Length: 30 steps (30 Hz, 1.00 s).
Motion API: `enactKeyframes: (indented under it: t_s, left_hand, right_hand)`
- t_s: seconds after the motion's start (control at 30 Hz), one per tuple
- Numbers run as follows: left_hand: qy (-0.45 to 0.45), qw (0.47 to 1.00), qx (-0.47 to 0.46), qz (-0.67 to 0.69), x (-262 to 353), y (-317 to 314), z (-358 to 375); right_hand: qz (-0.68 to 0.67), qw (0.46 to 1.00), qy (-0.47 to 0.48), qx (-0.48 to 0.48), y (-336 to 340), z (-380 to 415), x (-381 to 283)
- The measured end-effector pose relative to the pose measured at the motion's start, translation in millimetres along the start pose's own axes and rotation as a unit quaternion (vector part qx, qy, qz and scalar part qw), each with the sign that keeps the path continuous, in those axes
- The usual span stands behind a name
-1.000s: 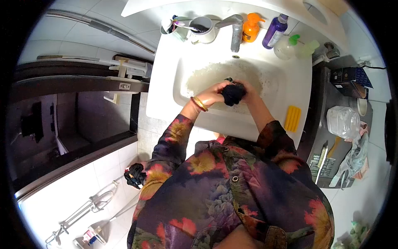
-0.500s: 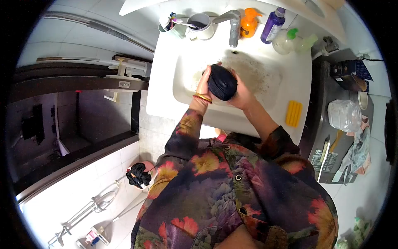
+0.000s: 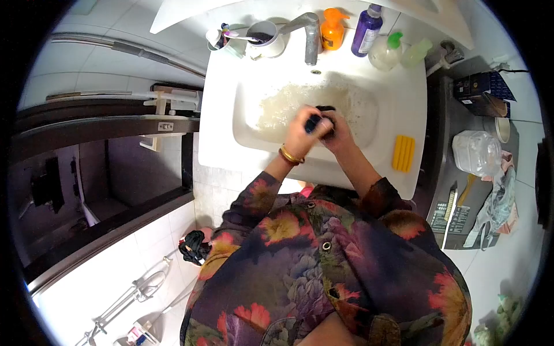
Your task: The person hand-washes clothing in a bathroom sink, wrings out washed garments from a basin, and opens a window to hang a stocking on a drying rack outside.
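A dark navy or black cloth (image 3: 313,123) is bunched up small over the white sink (image 3: 242,124). My left hand (image 3: 303,131), with a gold and a red bangle at its wrist, is closed round the near left side of the cloth. Pressed against the other side, my right hand (image 3: 339,134) has its fingers wrapped about it too. Only parts of the cloth show between and above my hands; what kind of garment it is I cannot make out. Below them, cloudy water with suds (image 3: 283,104) lies in the basin.
A grey faucet (image 3: 311,40) rises behind the basin. Along the back stand a cup (image 3: 265,46) with a toothbrush, an orange pump bottle (image 3: 333,30), a purple bottle (image 3: 367,32) and a green-topped bottle (image 3: 385,53). A yellow soap bar (image 3: 404,154) lies on the right rim.
The cloth was a smooth rounded bundle between my palms; now it is squeezed smaller and mostly covered by my fingers. Both hands moved slightly nearer to me, and more cloudy water shows.
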<state>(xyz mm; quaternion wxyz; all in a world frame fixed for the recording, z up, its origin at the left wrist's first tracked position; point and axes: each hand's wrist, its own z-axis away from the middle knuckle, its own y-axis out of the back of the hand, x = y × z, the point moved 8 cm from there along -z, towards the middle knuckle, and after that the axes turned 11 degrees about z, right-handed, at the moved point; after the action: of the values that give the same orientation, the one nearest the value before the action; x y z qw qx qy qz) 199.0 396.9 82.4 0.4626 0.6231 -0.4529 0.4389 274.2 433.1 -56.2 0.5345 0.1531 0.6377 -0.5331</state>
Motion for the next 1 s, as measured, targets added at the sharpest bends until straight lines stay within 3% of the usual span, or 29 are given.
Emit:
enactKeyframes:
  t_s: [0.03, 0.07, 0.1, 0.13, 0.17, 0.23, 0.3, 0.33, 0.37, 0.4, 0.47, 0.53, 0.57, 0.6, 0.63, 0.67, 0.7, 0.73, 0.8, 0.9, 0.93, 1.0]
  left_hand:
    - [0.123, 0.979, 0.102, 0.129, -26, 16, 2]
    - [0.153, 0.923, 0.181, 0.302, -49, 19, 3]
    - [0.179, 0.83, 0.253, 0.463, -69, 16, 8]
    - [0.255, 0.792, 0.248, 0.497, -72, 7, 10]
    - [0.285, 0.797, 0.211, 0.488, -78, 3, 8]
    - [0.343, 0.803, 0.139, 0.467, -117, -1, 7]
    - [0.269, 0.931, -0.095, 0.228, -130, 0, -3]
    - [0.381, 0.837, -0.062, 0.387, -144, -6, 6]
    - [0.475, 0.703, -0.027, 0.528, -127, -17, 12]
    - [0.451, 0.725, -0.06, 0.517, -103, -18, 7]
    - [0.401, 0.761, -0.13, 0.493, -64, -24, 1]
    - [0.424, 0.785, -0.043, 0.45, -73, -10, -1]
    - [0.433, 0.794, 0.002, 0.427, -78, -4, 0]
    - [0.4, 0.853, 0.022, 0.334, -82, 4, -7]
    - [0.26, 0.952, -0.022, 0.163, -66, 11, -22]
    - [0.104, 0.992, -0.065, -0.019, -38, 9, -32]
    - [-0.059, 0.973, -0.102, -0.201, -4, -2, -36]
    - [-0.163, 0.935, -0.189, -0.253, 20, -23, -31]
    - [-0.24, 0.869, -0.31, -0.301, 28, -56, -7]
    - [-0.319, 0.827, -0.371, -0.276, 37, -82, 28]
    - [-0.331, 0.835, -0.352, -0.262, 45, -84, 31]
    - [-0.235, 0.902, -0.304, -0.195, 28, -77, 17]
  right_hand:
    - [0.009, 0.999, 0.011, 0.046, 4, 1, -5]
    - [-0.064, 0.994, -0.01, 0.089, -19, 7, -48]
    - [-0.136, 0.981, -0.031, 0.132, -34, 10, -74]
    - [-0.125, 0.983, -0.033, 0.126, -40, 9, -81]
    - [0.023, 0.995, 0.056, 0.082, -46, 6, -98]
    - [0.311, 0.924, 0.223, -0.015, -70, 9, -118]
    - [0.371, 0.9, 0.195, -0.117, -83, 9, -116]
    - [0.389, 0.89, 0.189, -0.143, -84, 9, -113]
    - [0.406, 0.879, 0.183, -0.168, -86, 8, -111]
    - [0.45, 0.837, 0.239, -0.198, -87, 11, -107]
    - [0.468, 0.828, 0.258, -0.169, -82, 19, -118]
    - [0.524, 0.809, 0.236, -0.119, -59, 22, -116]
    - [0.503, 0.839, 0.178, -0.108, -44, 22, -110]
    - [0.478, 0.865, 0.12, -0.097, -32, 22, -103]
    - [0.45, 0.886, 0.062, -0.087, -22, 22, -96]
    - [0.274, 0.935, -0.202, -0.095, -13, 32, -72]
    - [0.171, 0.949, -0.251, -0.085, -9, 35, -64]
    - [0.065, 0.95, -0.297, -0.074, -6, 39, -53]
    - [-0.147, 0.923, -0.344, -0.093, -16, 44, -47]
    - [-0.18, 0.937, -0.286, -0.091, 11, 27, -13]
    - [-0.201, 0.941, -0.266, -0.062, 11, 26, -4]
    - [-0.275, 0.946, -0.171, -0.028, 9, 22, -8]
